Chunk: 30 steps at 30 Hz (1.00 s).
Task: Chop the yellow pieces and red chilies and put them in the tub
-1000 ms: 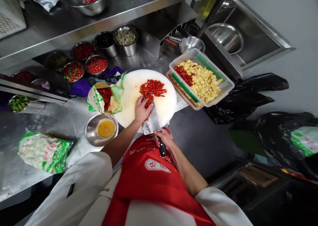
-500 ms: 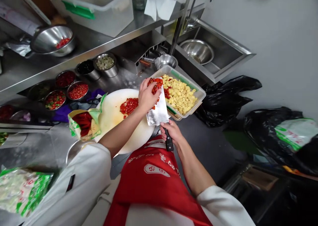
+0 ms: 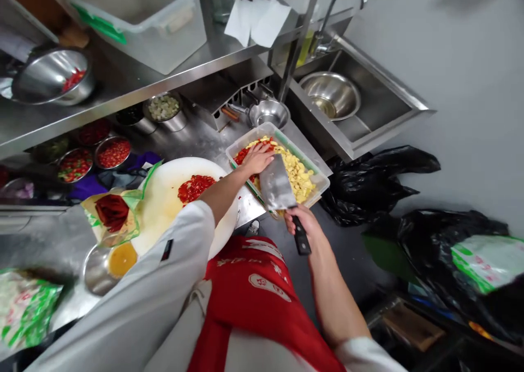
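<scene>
My right hand [image 3: 303, 222] grips the black handle of a broad cleaver [image 3: 277, 185], whose blade lies tilted over the near side of a clear plastic tub [image 3: 323, 186]. Yellow sliced pieces [image 3: 298, 173] fill the tub's right part, and chopped red peppers [image 3: 241, 155] lie at its left. Fingers spread, my left hand [image 3: 257, 160] rests palm down on the tub's contents beside the blade; whatever is under the palm is hidden. More chopped red pepper [image 3: 195, 189] sits on the round white cutting board [image 3: 164, 184] to the left.
Left of the board are an opened bag [image 3: 110, 214] and a steel bowl [image 3: 95, 276]. Metal pots [image 3: 112, 153] of ingredients stand under the shelf edge [image 3: 123, 91]. Behind the tub are a small steel pan [image 3: 268, 114] and a sink [image 3: 376, 105]. Black bags [image 3: 360, 189] lie right.
My left hand has moved right from the board's side into the tub, and its fingers have opened. The red pieces that were on the blade are now off it, with more red in the tub.
</scene>
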Motion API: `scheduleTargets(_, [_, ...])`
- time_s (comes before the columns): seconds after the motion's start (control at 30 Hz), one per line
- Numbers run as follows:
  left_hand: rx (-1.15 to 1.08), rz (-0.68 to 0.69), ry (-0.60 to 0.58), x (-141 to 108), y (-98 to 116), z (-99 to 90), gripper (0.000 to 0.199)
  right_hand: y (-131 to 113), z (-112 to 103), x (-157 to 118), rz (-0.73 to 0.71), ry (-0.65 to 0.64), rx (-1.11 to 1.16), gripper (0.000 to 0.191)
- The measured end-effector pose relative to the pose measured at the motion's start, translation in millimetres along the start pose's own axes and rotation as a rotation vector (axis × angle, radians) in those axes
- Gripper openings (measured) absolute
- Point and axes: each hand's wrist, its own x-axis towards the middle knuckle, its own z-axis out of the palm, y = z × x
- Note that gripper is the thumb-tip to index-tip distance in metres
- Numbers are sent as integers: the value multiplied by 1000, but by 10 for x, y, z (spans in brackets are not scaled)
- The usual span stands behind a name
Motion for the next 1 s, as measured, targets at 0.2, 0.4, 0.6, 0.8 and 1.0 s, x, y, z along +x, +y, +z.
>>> scheduleTargets(0.2, [34,-145,201,-566,-911,-467,46,717,-263,-473,116,-36,-144,26])
scheduleTargets(0.4, [33,-508,252,-2024,-1558,-714,53,798,73,-147,163,-207,-268,22])
scheduleTargets(0.6, [55,-439,103,-2170,-1296,-409,61,704,378,257,143,-157,-418,18])
scheduleTargets(0.8, [74,-364,73,-2128,-975,-193,72,802,642,582,176,-185,-457,20])
scheduleTargets(1.0, [-61,-584,452,-2258,-899,-34,53,970,1084,824,207,-333,-409,17])
